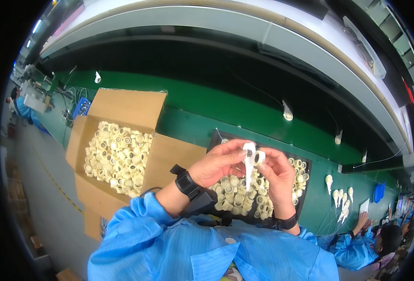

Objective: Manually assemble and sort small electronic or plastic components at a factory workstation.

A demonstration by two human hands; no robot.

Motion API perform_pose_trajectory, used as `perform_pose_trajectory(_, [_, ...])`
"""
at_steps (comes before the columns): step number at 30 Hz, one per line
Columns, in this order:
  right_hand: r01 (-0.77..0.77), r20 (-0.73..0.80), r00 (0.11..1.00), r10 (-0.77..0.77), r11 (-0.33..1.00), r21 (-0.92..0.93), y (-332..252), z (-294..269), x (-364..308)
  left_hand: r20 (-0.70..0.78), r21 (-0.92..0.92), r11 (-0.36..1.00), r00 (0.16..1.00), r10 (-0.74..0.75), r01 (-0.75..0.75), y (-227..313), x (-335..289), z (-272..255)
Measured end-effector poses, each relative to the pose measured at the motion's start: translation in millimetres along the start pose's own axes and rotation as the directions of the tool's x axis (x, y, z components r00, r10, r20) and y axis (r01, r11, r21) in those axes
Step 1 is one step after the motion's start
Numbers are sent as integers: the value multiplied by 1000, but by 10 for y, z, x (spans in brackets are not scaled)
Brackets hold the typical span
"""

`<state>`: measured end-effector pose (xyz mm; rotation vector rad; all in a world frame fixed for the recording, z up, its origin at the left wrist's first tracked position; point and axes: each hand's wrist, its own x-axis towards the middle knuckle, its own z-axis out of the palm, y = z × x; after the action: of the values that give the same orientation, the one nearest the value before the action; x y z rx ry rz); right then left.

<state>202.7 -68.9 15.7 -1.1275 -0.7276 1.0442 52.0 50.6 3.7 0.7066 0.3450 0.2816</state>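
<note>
Above a black tray (pixel 215 139) I hold two parts close together. My left hand (pixel 216 164) pinches a white plastic piece (pixel 249 173) with a rounded head and a long, narrow stem pointing down. Between the fingers of my right hand (pixel 279 177) is a small round cream part (pixel 260 156) with a dark ring-like face, turned toward the white head. Whether the two parts touch, I cannot tell. Several cream knob-like parts (pixel 235 194) fill the tray beneath my hands, some showing dark or grey centres.
An opened cardboard box (pixel 118 104) full of similar cream parts stands left of the tray. White corded pieces (pixel 287 112) hang along the green back panel; more lie on the green bench (pixel 328 206) at right. A co-worker (pixel 364 248) sits there, near a blue bin (pixel 379 192).
</note>
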Motion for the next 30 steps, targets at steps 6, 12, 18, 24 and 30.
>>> perform_pose_trajectory(6, [147, -12, 988, -153, 968, -206, 49, 20, 12, 1, 94, 995, 1000, 21, -21, 9, -56, 40])
perform_pose_trajectory(12, [174, -19, 983, -181, 967, -186, 55, 19, 1, 6, 95, 994, 998, 56, -56, -2, -66, 77])
perform_pose_trajectory(18, [218, 22, 975, -220, 943, -252, 33, 27, 5, 20, 118, 989, 996, 88, -89, -26, -62, 39])
perform_pose_trajectory(24, [383, 206, 923, -324, 736, -558, -149, 101, -52, 101, 77, 996, 995, 25, -33, 78, -129, 66])
perform_pose_trajectory(30, [425, 270, 904, -331, 761, -491, -151, 12, 22, 151, 91, 995, 988, 25, -39, 94, -32, 13])
